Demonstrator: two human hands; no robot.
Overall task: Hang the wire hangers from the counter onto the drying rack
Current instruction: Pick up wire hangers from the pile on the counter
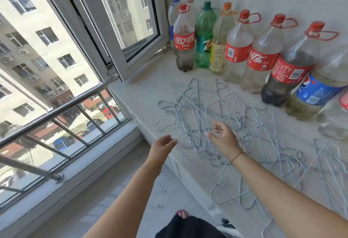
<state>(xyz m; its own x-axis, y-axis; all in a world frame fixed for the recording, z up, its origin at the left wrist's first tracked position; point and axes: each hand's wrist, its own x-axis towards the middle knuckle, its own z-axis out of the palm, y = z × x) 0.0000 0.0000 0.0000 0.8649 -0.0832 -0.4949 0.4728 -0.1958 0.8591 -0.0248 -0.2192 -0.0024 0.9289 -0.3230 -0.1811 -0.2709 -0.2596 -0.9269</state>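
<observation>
While both hands reach toward it, the tangle of wire hangers (203,117) lies spread over the pale counter (143,91), from near its front edge back toward the row of plastic bottles (237,49) along the wall, with more hangers trailing off toward the counter's right end. The right hand (223,137) hovers over the pile near the front edge, fingers curled, thumb and forefinger seemingly closing on a thin wire, though the blur makes a real pinch hard to confirm. The left hand (162,146) floats just off the front edge, fingers loosely spread and holding nothing. No drying rack is in view.

These hangers look light and springy, thin enough to bend, and their hooks interlock, so pulling one will likely drag its neighbours. The best hold is probably the hook or the twisted neck below it, lifting slowly while the free hand shakes the others loose.
</observation>
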